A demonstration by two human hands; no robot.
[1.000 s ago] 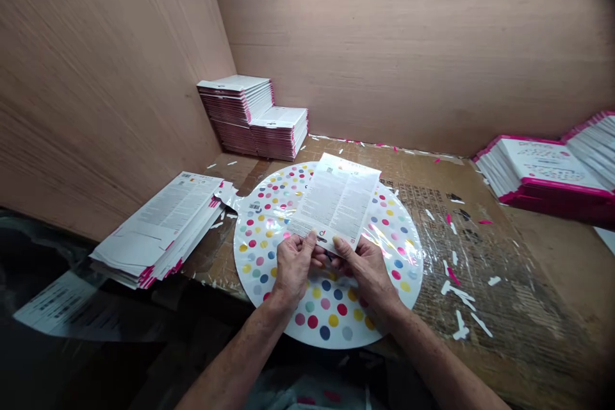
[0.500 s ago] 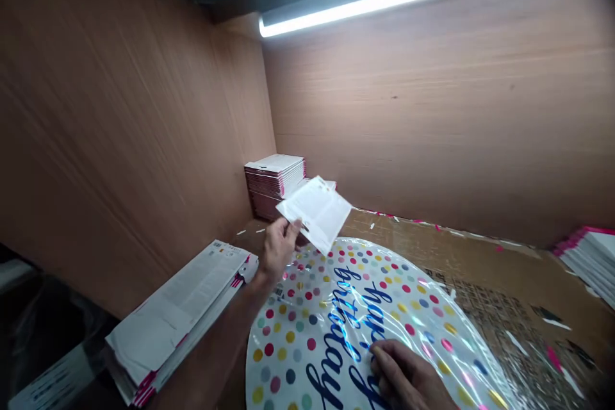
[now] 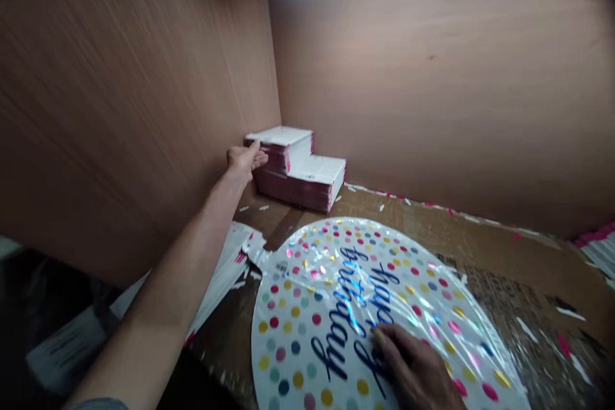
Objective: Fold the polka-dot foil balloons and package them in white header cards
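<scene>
At the front corner of a stack of flat white packets with pink edges (image 3: 300,143), my left hand (image 3: 247,159) reaches out with its fingers apart. Its thumb is at the top packet's edge; whether it touches is hard to tell. A round, flat foil balloon (image 3: 307,301) with coloured dots and blue "happy birthday" lettering lies across the cardboard surface, its neck toward the left. My right hand (image 3: 416,365) is closed, thumb and forefinger pinched together at the balloon's film over the lettering. The undersides of its fingers are hidden.
A lower stack of packets (image 3: 319,170) adjoins the taller one in the corner. More white packets (image 3: 218,282) lie partly behind my left forearm, and another pile (image 3: 598,246) stands at the right edge. Wooden panels (image 3: 144,90) rise left and behind. Paper scraps litter the cardboard (image 3: 408,218).
My left hand has moved forward and left to the corner stack. The white packet it held in the air is out of its fingers. My right hand stays on the balloon; the view has tilted down.
</scene>
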